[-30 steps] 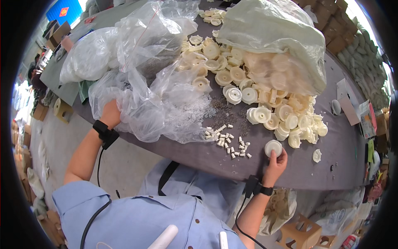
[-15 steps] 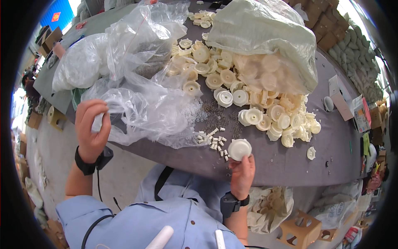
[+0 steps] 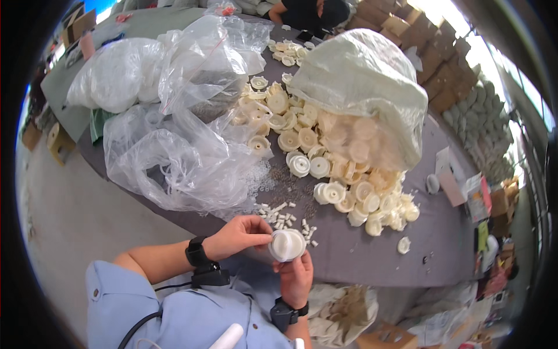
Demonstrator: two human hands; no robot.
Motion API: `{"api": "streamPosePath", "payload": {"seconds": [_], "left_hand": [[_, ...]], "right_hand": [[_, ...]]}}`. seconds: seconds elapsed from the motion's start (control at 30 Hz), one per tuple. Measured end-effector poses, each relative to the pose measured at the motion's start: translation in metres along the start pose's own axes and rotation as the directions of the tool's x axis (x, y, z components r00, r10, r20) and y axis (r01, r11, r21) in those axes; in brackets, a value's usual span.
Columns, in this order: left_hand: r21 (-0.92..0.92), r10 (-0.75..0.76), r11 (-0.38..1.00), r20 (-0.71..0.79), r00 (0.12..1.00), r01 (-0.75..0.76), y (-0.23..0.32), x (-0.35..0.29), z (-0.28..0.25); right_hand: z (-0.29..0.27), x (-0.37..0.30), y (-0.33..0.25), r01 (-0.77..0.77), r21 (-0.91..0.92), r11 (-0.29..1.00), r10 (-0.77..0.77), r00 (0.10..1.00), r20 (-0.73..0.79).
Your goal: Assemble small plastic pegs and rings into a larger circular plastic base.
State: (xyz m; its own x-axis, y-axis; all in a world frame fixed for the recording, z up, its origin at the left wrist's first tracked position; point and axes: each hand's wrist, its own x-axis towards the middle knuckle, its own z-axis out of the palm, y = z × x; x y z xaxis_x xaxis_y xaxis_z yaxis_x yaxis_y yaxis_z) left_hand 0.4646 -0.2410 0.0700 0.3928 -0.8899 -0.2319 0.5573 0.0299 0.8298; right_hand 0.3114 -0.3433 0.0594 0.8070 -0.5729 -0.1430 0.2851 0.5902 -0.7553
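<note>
Both my hands meet at a white round plastic part above the table's near edge. My left hand pinches its left rim between thumb and fingers. From below, my right hand grips the same part, its fingertips partly hidden behind it. Whether it is one disc or two overlapping ones, I cannot tell. Just beyond lie several small white plastic cylinders. Behind them are clear rings and small dark metal springs or coils, too small to make out well.
A heap of cream plastic parts spills from a large translucent sack. Crumpled clear bags cover the table's left side. One loose cream part lies at the right. Across the table sits another person.
My left hand has come from over the clear bags, right and nearer, onto the white part. My right hand has drawn it nearer and leftward. The head view has shifted.
</note>
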Motion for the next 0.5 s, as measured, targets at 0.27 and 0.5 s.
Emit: {"api": "streamPosePath", "payload": {"seconds": [0.27, 0.5], "left_hand": [[-0.057, 0.069, 0.995, -0.135, 0.988, -0.077, -0.015, -0.003, -0.017], [-0.187, 0.089, 0.975, -0.165, 0.982, -0.12, -0.015, -0.011, -0.032]], "right_hand": [[0.018, 0.008, 0.019, 0.023, -0.273, 0.962, -0.029, 0.999, -0.02], [0.028, 0.019, 0.024, 0.016, -0.255, 0.967, -0.015, 1.0, 0.006]]}}
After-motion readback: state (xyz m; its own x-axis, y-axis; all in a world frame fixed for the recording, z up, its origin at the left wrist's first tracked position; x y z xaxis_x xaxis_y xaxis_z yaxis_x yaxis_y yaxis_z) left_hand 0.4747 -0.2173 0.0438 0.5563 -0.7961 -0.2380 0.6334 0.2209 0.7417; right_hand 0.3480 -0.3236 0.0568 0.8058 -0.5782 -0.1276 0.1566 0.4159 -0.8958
